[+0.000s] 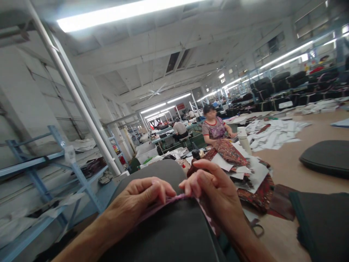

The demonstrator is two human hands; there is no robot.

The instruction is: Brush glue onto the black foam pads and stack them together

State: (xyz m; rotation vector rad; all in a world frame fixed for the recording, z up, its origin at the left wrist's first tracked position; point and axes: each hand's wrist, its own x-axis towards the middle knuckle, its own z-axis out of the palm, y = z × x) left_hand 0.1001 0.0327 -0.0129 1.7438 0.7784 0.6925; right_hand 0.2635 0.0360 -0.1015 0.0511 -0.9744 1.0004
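A dark grey, leather-like panel [174, 225] lies close in front of me, with a thin pink edging [180, 197] along its far side. My left hand [148, 193] is closed, thumb and fingers pinched together at that pink edge. Just to its right, my right hand [209, 185] also pinches at the edge near the panel's corner, its index finger raised and bent. The exact grip at the fingertips is partly hidden. Beyond the hands is a rounded grey padded piece [166, 169].
Patterned red-brown pieces and white sheets [256, 174] are heaped at the right, with a pale bottle [243, 140] behind. A dark cushion [327, 158] and scissors handles [257, 229] lie on the brown table [289, 160]. A co-worker [214, 127] sits opposite; a blue rack [79, 178] stands left.
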